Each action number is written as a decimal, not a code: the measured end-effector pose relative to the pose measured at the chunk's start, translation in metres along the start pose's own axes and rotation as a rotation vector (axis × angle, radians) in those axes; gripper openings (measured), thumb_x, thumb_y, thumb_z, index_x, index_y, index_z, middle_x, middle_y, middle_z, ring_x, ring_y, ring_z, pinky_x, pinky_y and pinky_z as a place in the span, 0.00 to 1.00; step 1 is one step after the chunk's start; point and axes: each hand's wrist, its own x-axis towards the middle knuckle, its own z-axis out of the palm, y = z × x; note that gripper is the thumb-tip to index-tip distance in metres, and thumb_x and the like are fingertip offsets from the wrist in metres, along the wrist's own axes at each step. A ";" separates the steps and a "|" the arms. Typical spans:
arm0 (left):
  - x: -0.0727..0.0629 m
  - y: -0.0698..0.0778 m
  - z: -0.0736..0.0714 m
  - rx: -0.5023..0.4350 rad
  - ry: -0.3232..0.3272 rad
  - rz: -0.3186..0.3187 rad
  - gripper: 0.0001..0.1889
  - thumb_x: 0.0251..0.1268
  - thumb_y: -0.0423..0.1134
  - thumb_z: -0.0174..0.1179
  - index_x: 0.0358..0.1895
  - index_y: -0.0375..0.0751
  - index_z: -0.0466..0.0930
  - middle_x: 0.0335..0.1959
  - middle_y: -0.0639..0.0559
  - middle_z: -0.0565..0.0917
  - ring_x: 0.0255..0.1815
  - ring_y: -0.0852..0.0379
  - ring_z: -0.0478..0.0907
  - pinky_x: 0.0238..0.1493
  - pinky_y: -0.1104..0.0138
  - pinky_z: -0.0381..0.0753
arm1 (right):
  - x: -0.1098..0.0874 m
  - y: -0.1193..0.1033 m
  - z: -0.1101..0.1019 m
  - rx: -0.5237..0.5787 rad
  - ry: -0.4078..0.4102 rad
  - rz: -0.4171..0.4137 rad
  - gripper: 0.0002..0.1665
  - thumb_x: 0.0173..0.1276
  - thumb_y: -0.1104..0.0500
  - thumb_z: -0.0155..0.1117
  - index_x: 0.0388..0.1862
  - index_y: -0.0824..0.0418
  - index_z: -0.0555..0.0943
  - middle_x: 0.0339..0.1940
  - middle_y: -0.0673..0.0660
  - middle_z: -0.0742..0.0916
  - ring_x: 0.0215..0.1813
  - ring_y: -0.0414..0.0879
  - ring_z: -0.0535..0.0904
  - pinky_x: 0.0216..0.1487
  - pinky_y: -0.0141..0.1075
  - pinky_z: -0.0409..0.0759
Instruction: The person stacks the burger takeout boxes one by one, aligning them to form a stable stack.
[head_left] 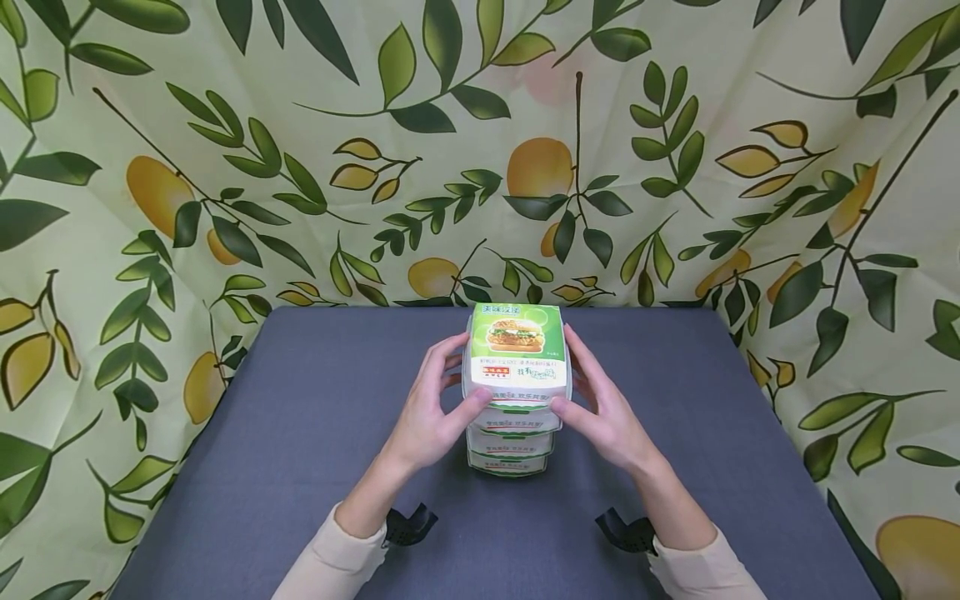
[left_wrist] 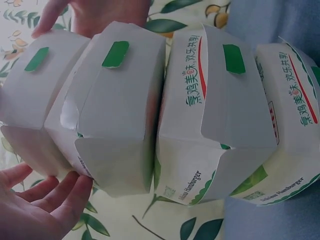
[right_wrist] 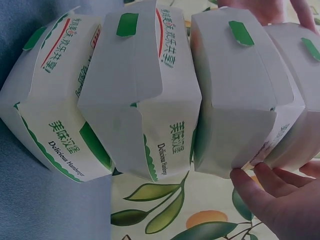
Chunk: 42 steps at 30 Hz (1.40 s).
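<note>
Several paper hamburger boxes stand in one stack near the middle of the table. The top hamburger box [head_left: 519, 354] has a green and white lid with a burger picture. My left hand [head_left: 433, 410] holds its left side, thumb at the front corner. On the opposite side my right hand [head_left: 611, 415] grips it the same way. In the left wrist view, fingertips of the left hand [left_wrist: 47, 207] touch the box near the seam with the one below. The lower boxes [head_left: 512, 446] show white fronts, and green tabs appear in both wrist views.
A dark blue-grey cloth covers the table [head_left: 337, 400]. Behind and around it hangs a curtain [head_left: 300, 75] printed with leaves and oranges. A black strap [head_left: 411, 525] sits at the left wrist, another strap [head_left: 626, 531] at the right.
</note>
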 end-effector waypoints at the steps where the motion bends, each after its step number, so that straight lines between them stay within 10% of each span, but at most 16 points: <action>1: 0.000 0.000 0.000 -0.003 0.000 -0.001 0.37 0.70 0.51 0.63 0.76 0.42 0.60 0.72 0.48 0.65 0.68 0.47 0.71 0.64 0.49 0.75 | 0.000 0.000 0.000 -0.002 0.002 0.000 0.52 0.71 0.63 0.61 0.85 0.52 0.44 0.83 0.55 0.58 0.79 0.51 0.56 0.70 0.27 0.61; 42: -0.005 0.007 -0.003 0.031 -0.005 -0.027 0.40 0.68 0.56 0.64 0.78 0.49 0.59 0.72 0.52 0.66 0.69 0.52 0.69 0.62 0.51 0.76 | -0.003 -0.003 -0.003 0.023 0.012 -0.057 0.50 0.69 0.67 0.58 0.85 0.55 0.48 0.82 0.58 0.59 0.78 0.52 0.57 0.70 0.27 0.62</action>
